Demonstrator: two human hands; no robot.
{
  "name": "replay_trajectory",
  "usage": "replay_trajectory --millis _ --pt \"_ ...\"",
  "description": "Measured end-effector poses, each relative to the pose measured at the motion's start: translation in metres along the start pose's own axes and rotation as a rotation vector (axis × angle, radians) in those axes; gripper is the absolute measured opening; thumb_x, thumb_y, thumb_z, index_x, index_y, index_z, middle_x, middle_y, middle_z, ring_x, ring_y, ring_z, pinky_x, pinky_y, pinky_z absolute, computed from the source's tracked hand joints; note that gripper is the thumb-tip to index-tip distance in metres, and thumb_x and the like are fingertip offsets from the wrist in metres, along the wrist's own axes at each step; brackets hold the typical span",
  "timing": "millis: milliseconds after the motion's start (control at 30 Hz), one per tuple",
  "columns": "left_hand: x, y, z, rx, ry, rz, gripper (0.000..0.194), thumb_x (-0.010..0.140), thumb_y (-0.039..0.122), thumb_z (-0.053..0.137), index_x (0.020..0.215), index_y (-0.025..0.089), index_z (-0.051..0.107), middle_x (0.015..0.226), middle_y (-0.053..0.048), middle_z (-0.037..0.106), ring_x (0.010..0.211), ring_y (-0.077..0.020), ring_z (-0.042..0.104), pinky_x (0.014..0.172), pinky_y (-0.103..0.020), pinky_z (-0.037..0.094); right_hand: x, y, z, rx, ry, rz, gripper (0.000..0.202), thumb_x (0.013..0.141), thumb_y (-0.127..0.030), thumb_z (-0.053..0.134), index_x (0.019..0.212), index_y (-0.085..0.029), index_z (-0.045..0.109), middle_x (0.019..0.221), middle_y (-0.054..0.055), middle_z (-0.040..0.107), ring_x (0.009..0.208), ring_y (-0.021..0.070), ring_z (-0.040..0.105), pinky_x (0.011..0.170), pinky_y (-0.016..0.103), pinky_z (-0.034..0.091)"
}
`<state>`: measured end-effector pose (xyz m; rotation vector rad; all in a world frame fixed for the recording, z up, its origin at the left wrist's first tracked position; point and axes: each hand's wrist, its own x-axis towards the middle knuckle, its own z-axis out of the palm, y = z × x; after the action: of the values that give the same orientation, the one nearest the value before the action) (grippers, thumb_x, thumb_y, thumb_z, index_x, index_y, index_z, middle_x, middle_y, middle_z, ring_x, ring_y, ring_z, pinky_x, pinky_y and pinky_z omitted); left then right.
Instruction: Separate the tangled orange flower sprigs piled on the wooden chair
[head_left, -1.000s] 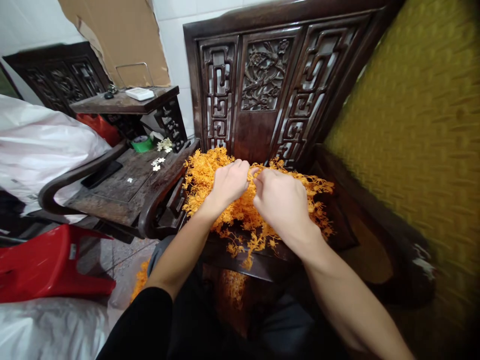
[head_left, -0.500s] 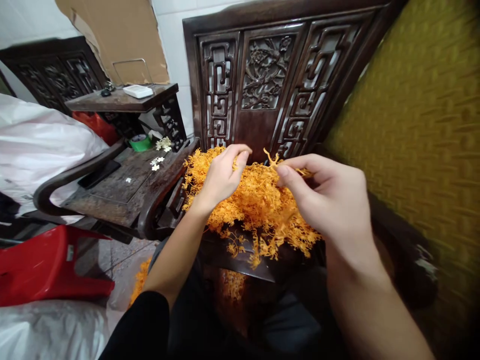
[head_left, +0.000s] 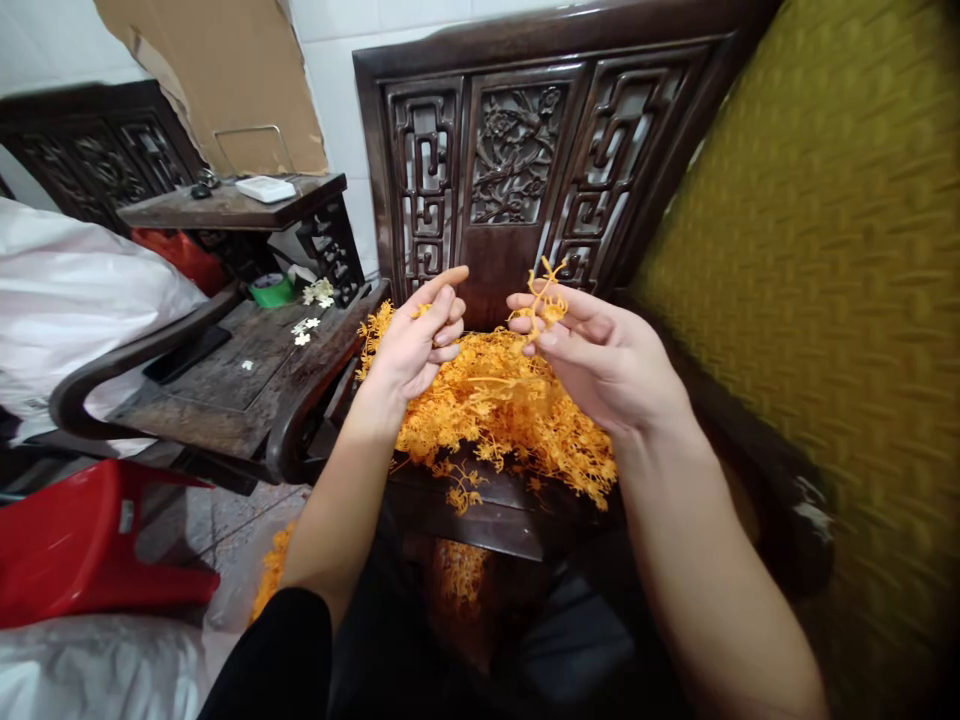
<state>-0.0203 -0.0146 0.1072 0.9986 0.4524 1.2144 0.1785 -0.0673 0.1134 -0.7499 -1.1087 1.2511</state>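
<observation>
Right hand [head_left: 592,345] raised over the heap, thumb and fingers clamped on a slim, branching orange sprig [head_left: 537,312] with curled, thread-like tips. Pinched low, forked end up; probably held so because the stem is thin and a fingertip grip leaves the branches open to view. Lifting it clear of the pile likely keeps it from snagging.

Left hand [head_left: 416,345] just across from it, apart: index finger stretched out, other fingers curled, thumb bent in. A fleck of orange shows by the thumb; cannot tell whether it is gripped or lies behind.

Below both hands, a loose, tangled orange heap of similar sprigs [head_left: 495,400] spreads over a glossy dark-wood chair seat [head_left: 465,525], presumably there for easy reach from the lap. Some strands reach toward the front edge.

Behind: a carved dark-wood chair back [head_left: 506,245], white tiles. To the left, a worn dark-wood seat [head_left: 195,410] bearing a green tape roll [head_left: 272,291] and small cream flower-shaped pieces [head_left: 305,328]. Nearer, a red plastic stool [head_left: 64,545] on the tiled floor. On the right, a yellow-green, woven-textured surface [head_left: 810,250].
</observation>
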Motion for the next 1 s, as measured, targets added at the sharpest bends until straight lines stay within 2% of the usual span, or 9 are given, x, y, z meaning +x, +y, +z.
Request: replay_trajectory --millis 67,200,400,533,633,733,867,933,1000 --pt "0.002 -0.001 -0.002 0.009 0.055 -0.032 0.029 0.088 0.042 0.083 0.093 0.019 0.066 0.064 0.009 0.039 0.044 0.0001 0.031 0.037 -0.012 0.016 0.001 0.001 0.0 -0.018 0.016 -0.021 0.041 0.071 -0.023 0.093 0.11 -0.025 0.078 0.119 0.005 0.079 0.099 0.0193 0.076 0.08 0.033 0.063" --pt "0.005 0.0 -0.002 0.076 0.131 -0.036 0.061 0.082 0.064 0.079 0.065 0.018 0.043 0.058 0.009 0.031 0.042 -0.0008 0.024 0.034 -0.017 0.014 0.001 0.005 0.001 -0.047 0.018 -0.048 0.031 0.078 -0.029 0.089 0.107 -0.025 0.079 0.118 0.006 0.08 0.091 0.0177 0.076 0.071 0.031 0.061" --pt "0.005 0.01 0.0 0.355 0.054 -0.025 0.076 0.093 0.089 0.028 0.058 0.022 0.042 0.053 0.006 0.018 0.04 -0.0067 0.022 0.034 -0.024 0.016 0.003 0.01 -0.001 -0.151 0.065 -0.072 0.039 0.075 -0.036 0.089 0.112 -0.027 0.079 0.115 0.006 0.078 0.09 0.0211 0.076 0.065 0.034 0.058" --pt "0.007 0.007 -0.003 0.399 0.088 -0.005 0.077 0.093 0.089 0.028 0.061 0.021 0.045 0.054 0.005 0.026 0.04 -0.0052 0.024 0.034 -0.023 0.016 0.003 0.011 0.0 -0.17 0.044 -0.056 0.044 0.074 -0.04 0.09 0.113 -0.024 0.078 0.107 0.007 0.079 0.083 0.0197 0.075 0.062 0.033 0.056" --pt "0.01 -0.001 -0.008 0.371 0.114 0.0 0.061 0.096 0.077 0.048 0.077 0.02 0.059 0.066 0.001 0.05 0.044 -0.004 0.034 0.035 -0.023 0.015 0.002 0.011 0.002 -0.139 0.043 0.005 0.056 0.07 -0.041 0.094 0.118 -0.022 0.073 0.103 0.008 0.08 0.073 0.016 0.072 0.055 0.029 0.052" --pt "0.01 -0.008 -0.013 0.393 0.073 0.008 0.037 0.094 0.054 0.067 0.113 0.022 0.069 0.094 -0.004 0.068 0.051 -0.0037 0.042 0.039 -0.023 0.018 0.003 0.011 0.004 -0.107 0.053 0.058 0.066 0.063 -0.043 0.099 0.114 -0.022 0.063 0.093 0.005 0.081 0.059 0.0121 0.067 0.047 0.024 0.044" --pt "0.002 -0.011 -0.013 0.52 -0.169 -0.033 0.054 0.094 0.047 0.07 0.142 0.023 0.064 0.09 -0.003 0.072 0.047 -0.0037 0.039 0.042 -0.023 0.027 0.005 0.016 0.006 -0.091 0.063 0.038 0.061 0.06 -0.045 0.1 0.1 -0.022 0.06 0.087 0.003 0.078 0.058 0.0107 0.065 0.045 0.022 0.039" --pt "-0.002 -0.01 -0.01 0.657 -0.291 0.0 0.063 0.094 0.048 0.072 0.151 0.025 0.058 0.091 -0.004 0.076 0.052 -0.0067 0.052 0.048 -0.023 0.04 0.006 0.019 0.007 -0.108 0.092 -0.001 0.054 0.063 -0.046 0.098 0.099 -0.022 0.067 0.091 0.004 0.076 0.061 0.0117 0.065 0.046 0.025 0.041" --pt "-0.004 -0.009 -0.006 0.824 -0.345 0.144 0.072 0.091 0.046 0.077 0.156 0.028 0.052 0.116 -0.009 0.079 0.077 -0.0146 0.071 0.068 -0.029 0.058 0.007 0.023 0.009 -0.104 0.117 -0.007 0.051 0.063 -0.047 0.097 0.101 -0.021 0.073 0.09 0.004 0.075 0.061 0.0122 0.062 0.048 0.027 0.043"
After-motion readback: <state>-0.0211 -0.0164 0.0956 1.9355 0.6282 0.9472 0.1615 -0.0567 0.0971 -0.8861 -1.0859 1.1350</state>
